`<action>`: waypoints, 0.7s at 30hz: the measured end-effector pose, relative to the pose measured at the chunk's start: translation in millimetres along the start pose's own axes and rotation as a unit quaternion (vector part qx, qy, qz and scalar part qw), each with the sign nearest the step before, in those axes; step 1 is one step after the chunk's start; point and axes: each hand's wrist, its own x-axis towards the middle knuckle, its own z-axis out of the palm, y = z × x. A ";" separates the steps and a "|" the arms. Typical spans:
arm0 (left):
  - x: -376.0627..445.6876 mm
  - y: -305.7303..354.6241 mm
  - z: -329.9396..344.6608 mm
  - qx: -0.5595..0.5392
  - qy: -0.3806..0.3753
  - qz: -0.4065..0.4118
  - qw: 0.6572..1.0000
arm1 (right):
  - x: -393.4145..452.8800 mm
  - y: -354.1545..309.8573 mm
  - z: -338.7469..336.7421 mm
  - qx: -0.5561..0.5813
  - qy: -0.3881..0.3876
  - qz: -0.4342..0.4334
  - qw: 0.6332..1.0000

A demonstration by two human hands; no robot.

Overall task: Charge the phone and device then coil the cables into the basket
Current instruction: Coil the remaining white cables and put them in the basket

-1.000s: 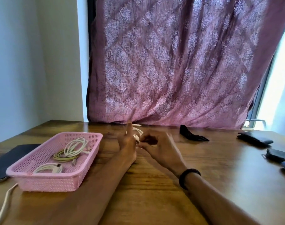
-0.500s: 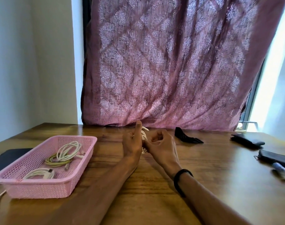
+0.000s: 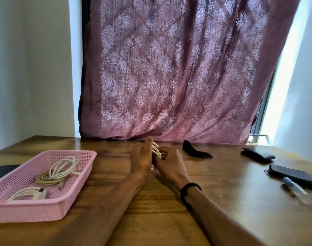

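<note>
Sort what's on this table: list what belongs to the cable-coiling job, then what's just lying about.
Job:
white cable being coiled between left hand and right hand
pink perforated plastic basket
coiled white cables in it
black phone

Lying about:
black wallet-like pouch
clear pen
black folded object

Daylight enters from behind the curtain (image 3: 178, 71), which glows pink where backlit, and from a blown-out strip of window (image 3: 283, 82) at the right; the room itself is moderately dim. The table (image 3: 222, 201) shows a soft sheen at its far right corner and faint shadows beneath the forearms. Wide-angle distortion tilts the verticals, and the pen (image 3: 296, 189) near the right edge is blurred.
</note>
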 end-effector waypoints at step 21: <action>14.5 -11.3 -27.1 0.009 0.140 -0.053 0.989 | -7.8 -11.0 0.7 0.085 0.097 -0.068 0.989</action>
